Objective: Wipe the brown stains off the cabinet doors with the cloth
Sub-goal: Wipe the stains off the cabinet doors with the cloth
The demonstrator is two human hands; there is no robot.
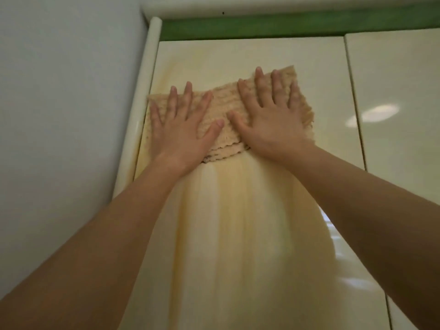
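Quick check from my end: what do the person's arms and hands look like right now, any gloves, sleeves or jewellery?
Both arms are bare up to the frame edge: no sleeves show. The left hand and right hand wear no gloves, and no rings, watch or bracelets are visible on fingers or wrists. Fingernails look short and unpainted. Nothing else is worn on either forearm.

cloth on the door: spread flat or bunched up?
Mostly spread flat: the cloth lies wide across the left cabinet door, with the left hand and right hand pressed open-palmed on it. Its lower edge looks doubled over.

Bare forearms, no sleeves, no rings
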